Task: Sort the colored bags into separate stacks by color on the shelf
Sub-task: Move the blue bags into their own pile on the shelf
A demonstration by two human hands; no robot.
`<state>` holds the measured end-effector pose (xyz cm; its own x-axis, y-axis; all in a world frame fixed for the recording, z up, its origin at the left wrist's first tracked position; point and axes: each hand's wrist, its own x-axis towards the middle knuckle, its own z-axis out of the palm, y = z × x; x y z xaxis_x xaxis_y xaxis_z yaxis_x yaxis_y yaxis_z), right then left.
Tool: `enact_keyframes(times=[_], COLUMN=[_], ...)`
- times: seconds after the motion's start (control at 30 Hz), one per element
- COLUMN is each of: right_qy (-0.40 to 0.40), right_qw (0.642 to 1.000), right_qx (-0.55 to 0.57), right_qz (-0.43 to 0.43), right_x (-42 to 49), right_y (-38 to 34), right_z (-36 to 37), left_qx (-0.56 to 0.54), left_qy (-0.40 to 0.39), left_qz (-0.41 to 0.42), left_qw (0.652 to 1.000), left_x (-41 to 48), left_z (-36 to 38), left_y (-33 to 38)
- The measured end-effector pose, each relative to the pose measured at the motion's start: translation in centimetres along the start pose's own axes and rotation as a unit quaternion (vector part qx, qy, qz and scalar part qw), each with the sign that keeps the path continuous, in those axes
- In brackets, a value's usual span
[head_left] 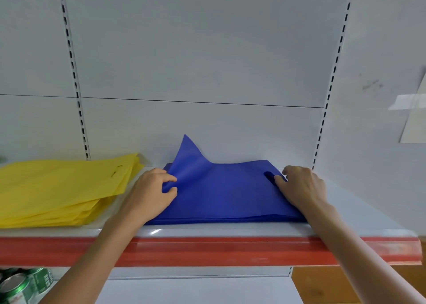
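On the white shelf (357,214) lie two piles well apart in colour and just beside each other in place: a stack of yellow bags (57,186) at the left, fanned at its near edge, and a stack of blue bags (221,195) in the middle, reaching back to the rear panel; the left hand (149,190) pinches the left edge of the top blue bag (189,156) between thumb and bent fingers, so that its far left corner stands up in a peak against the panel; the right hand (302,186) rests on the right end of the blue stack, fingers bent, one fingertip at the cut-out handle slot (268,177); whether it has hold of any fabric I cannot tell; a red strip (207,250) runs along the shelf's front edge, with no writing to read; green drink cans (16,287) stand on the level below at the left, their label print too blurred to read; a pale sheet (415,124) is taped to the wall at the right.
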<state>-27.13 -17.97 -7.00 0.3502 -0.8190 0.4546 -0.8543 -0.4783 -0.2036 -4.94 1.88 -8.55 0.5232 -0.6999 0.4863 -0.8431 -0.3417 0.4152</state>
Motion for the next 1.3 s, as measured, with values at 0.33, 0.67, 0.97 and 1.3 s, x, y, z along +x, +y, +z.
enact_keyframes(times=[0.33,0.67,0.97,1.3], right_qy=[0.009,0.002,-0.079,0.017], right_qw=[1.000,0.990,0.950,0.978], right_qx=[0.024,0.142,0.301,0.208], right_qz=[-0.018,0.013,0.031,-0.014], right_x=[-0.3,-0.3,-0.8,-4.9], right_y=[0.3,0.3,-5.8,-19.3], right_z=[-0.3,-3.0,-5.1,-5.5], left_qx=[0.003,-0.030,-0.084,-0.109], left_qy=[0.075,0.100,0.142,0.096], left_qz=[0.025,0.058,0.022,-0.008], left_qw=[0.997,0.993,0.986,0.989], left_x=[-0.3,0.3,1.2,-0.2], left_z=[-0.6,-4.6,-10.2,-17.6], left_y=[1.0,2.5,-0.1,-13.6])
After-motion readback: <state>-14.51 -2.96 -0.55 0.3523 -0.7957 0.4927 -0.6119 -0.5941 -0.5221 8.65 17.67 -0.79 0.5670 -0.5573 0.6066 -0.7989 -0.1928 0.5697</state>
